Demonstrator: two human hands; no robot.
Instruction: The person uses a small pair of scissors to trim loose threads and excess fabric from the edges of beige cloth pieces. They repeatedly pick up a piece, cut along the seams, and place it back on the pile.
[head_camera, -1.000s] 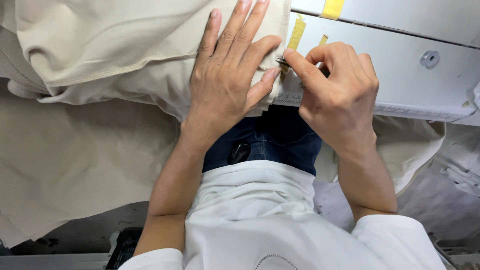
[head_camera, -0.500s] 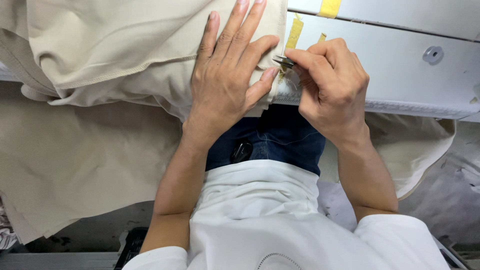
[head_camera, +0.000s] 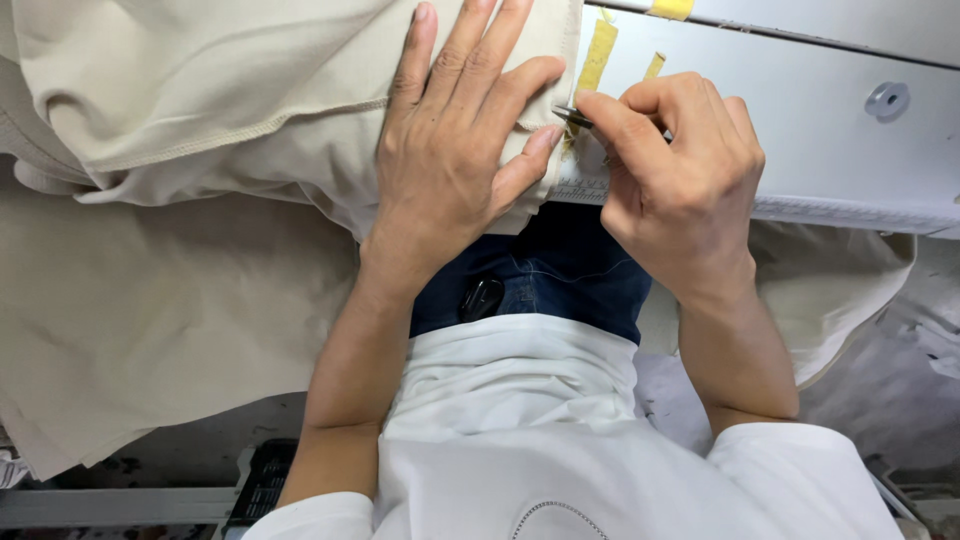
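Cloth: beige fabric (head_camera: 200, 130) fills the left and upper part of the view, heaped in folds on the table and hanging down over the near edge toward the person's lap; a stitched hem runs across it.
Table: pale grey work surface (head_camera: 800, 130) at upper right, with a printed ruler strip along its near edge and a round metal fitting near the right side.
Body: white shirt (head_camera: 520, 420) and dark blue jeans (head_camera: 560, 270) at the bottom centre, close against the table edge.
Left hand: left hand (head_camera: 455, 140) lies flat on the cloth with fingers spread and straight, palm pressing the fabric's right edge down; it grips nothing, and the thumb tip sits just beside the tool.
Right hand: right hand (head_camera: 680, 170) is curled tightly, thumb and forefinger pinched on a small tool.
Tool: thin dark metal tool (head_camera: 572, 116), its tip at the edge of the cloth, between the two hands; its exact kind is too hidden to tell.
Tape: yellow strips (head_camera: 598, 50) stuck on the table just past the cloth edge.
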